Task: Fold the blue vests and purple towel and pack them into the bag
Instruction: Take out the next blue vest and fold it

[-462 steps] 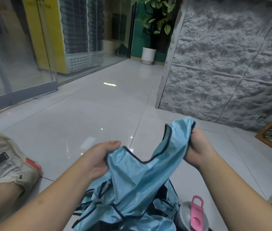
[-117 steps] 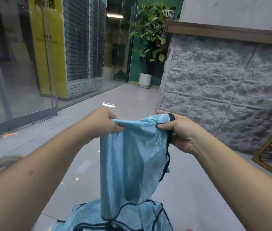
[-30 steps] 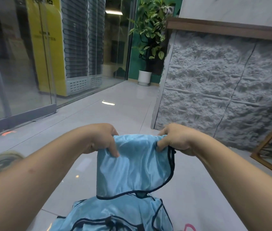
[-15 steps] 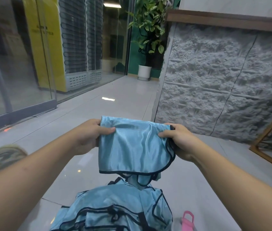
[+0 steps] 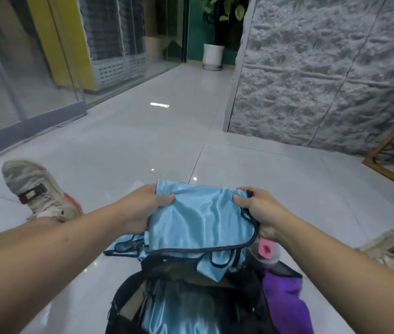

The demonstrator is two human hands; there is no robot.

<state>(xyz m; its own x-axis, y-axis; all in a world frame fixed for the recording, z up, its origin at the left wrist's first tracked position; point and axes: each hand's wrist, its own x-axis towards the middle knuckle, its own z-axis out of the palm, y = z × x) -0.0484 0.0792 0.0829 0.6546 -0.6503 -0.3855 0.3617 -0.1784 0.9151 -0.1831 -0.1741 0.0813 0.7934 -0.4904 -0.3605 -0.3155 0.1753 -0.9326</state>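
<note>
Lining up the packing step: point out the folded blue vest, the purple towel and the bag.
folded blue vest (image 5: 200, 222), head view, middle of the shiny top panel.
purple towel (image 5: 285, 300), head view, bunched middle.
bag (image 5: 128, 292), head view, black left wall.

Commercial lobby or shop-front corridor being suggested, not home. Glossy pale grey large-format floor tiles (image 5: 142, 141) being lit by ceiling light, reflection being thrown on them. Tall glass partition with grey metal frame (image 5: 22, 92) being seen along left side. Yellow-sided display cooler with white vent grille (image 5: 109, 56) being shown behind glass. Rough-textured grey stone-effect wall panel (image 5: 323, 75) being seen at right. Green leafy plant in white cylindrical pot (image 5: 212, 54) being kept at far end, against dark green wall. Light wooden frame (image 5: 389, 153) being partly seen at right edge.
</note>
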